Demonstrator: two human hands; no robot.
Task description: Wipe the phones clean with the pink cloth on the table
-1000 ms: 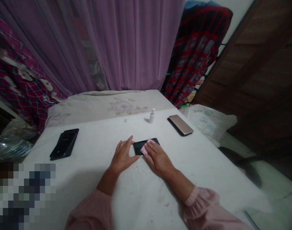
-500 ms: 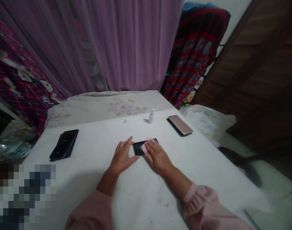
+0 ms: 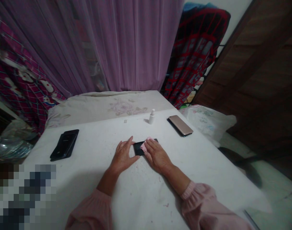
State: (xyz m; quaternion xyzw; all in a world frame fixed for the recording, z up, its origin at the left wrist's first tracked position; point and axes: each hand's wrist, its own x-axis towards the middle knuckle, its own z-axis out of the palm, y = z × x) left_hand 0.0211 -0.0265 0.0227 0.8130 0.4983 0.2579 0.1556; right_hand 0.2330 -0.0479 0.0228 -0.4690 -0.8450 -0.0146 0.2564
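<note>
A dark phone (image 3: 138,149) lies flat on the white table (image 3: 141,201), crosswise between my hands. My left hand (image 3: 122,155) is at its left end, thumb and fingers spread around the near and far corners. On top of the phone, my right hand (image 3: 157,156) presses a folded pink cloth (image 3: 144,146), which covers part of the screen. Beyond them stands a small white bottle (image 3: 151,117) with a cap.
Dark phones (image 3: 64,145) lie stacked at the left. A gold phone (image 3: 180,125) rests on a darker one near the right edge. A tiny square piece (image 3: 125,121) lies toward the back. Past the right edge is a plastic bag (image 3: 208,121).
My right hand and the pink cloth have shifted very slightly left on the phone. My left hand has stayed in about the same place.
</note>
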